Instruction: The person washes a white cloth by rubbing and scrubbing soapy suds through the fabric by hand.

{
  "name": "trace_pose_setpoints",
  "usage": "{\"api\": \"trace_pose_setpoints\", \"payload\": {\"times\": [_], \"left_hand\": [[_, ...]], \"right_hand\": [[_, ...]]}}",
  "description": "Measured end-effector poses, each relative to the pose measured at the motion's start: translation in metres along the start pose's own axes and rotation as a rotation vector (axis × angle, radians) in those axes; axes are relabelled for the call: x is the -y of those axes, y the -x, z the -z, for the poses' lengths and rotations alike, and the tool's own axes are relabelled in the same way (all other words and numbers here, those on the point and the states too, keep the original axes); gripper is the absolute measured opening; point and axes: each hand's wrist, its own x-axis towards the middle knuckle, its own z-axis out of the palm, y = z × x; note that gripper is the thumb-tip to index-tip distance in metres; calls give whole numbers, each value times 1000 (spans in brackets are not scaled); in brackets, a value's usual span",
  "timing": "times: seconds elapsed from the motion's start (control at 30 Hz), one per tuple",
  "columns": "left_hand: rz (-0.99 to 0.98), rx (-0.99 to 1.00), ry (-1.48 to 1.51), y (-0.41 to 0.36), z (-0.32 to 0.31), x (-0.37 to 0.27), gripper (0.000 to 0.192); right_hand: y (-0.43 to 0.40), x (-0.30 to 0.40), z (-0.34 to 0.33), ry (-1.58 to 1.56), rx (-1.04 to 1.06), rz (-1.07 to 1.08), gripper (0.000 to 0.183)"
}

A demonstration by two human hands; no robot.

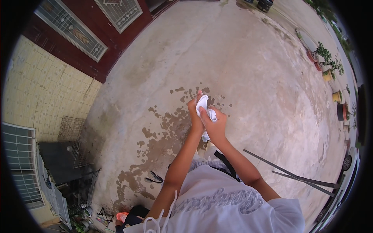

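Observation:
A white wet-looking cloth [202,102] is bunched up between my two hands, out in front of my body. My left hand [194,110] grips it from the left side, one fingertip pointing up past it. My right hand [216,123] closes round the cloth's right part, the thumb lying across it. A loose end of white fabric hangs below the wrists. Under my hands the concrete floor [186,58] carries dark wet splashes [166,131]. Just beneath my forearms a pale object is partly hidden, and I cannot tell what it is.
A dark red door [116,40] and a tiled wall [43,78] stand on the left, with a wire cage [70,126] below. Metal bars [279,167] extend at right, near potted plants [327,74] and a car [346,174]. At lower left, part of a person [137,214] shows.

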Motion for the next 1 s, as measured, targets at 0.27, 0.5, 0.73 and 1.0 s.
{"api": "trace_pose_setpoints", "payload": {"times": [0.27,0.5,0.73,1.0], "left_hand": [[119,-166,-216,25,-39,-25,32],[-30,-156,-120,9,-14,-5,23],[141,-301,27,21,-30,-16,25],[47,-197,-173,18,-18,-20,22]], "right_hand": [[-50,3,11,-220,-131,-225,28],[-12,7,-1,-120,-9,-142,24],[-38,28,3,-287,-18,-296,24],[-29,6,-6,-176,22,-227,27]]}}
